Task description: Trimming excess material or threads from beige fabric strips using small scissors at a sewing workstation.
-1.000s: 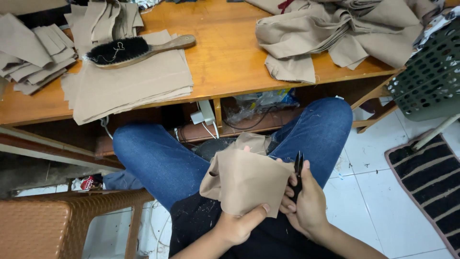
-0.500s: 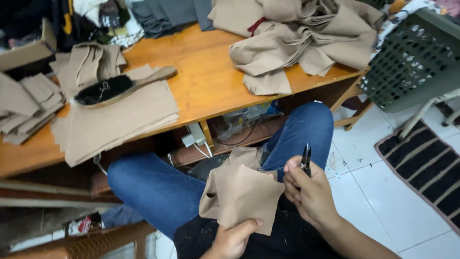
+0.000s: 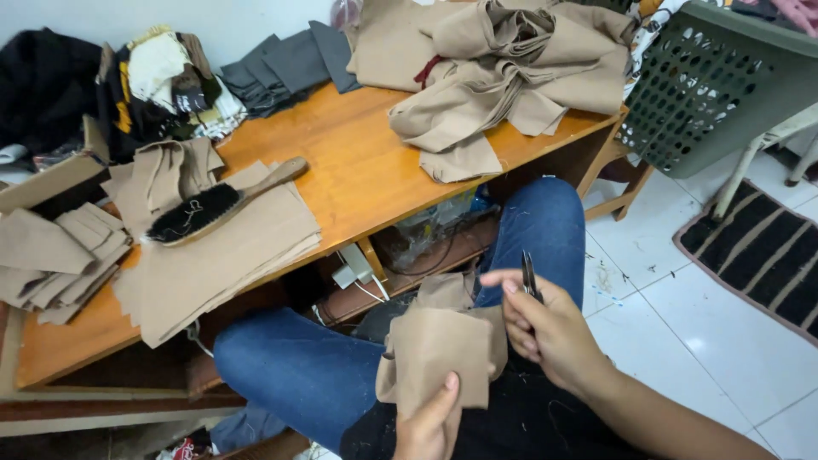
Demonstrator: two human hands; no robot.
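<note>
Head view: left hand [image 3: 430, 422] at 6 o'clock pinches the tan cloth [image 3: 443, 345] over the lap; right hand [image 3: 550, 332] at 4 o'clock is closed around dark snips [image 3: 529, 277], just beside the cloth. Trimming should go best with the cloth taut. At 1 o'clock, the green basket [image 3: 724, 85] is tipped; contents hidden.

The left hand [image 3: 430, 422] ran off the bottom edge, only its thumb and knuckles showing. The folded tan fabric piece [image 3: 443, 345] hid its fingers. Most of the small dark metal snips [image 3: 529, 277] lay buried in the right hand [image 3: 550, 332], so only the thin tips showed. The perforated green plastic basket [image 3: 724, 85] was cut by the top and right edges. The heap of dark clothing [image 3: 43, 85] ran off the left edge.
</note>
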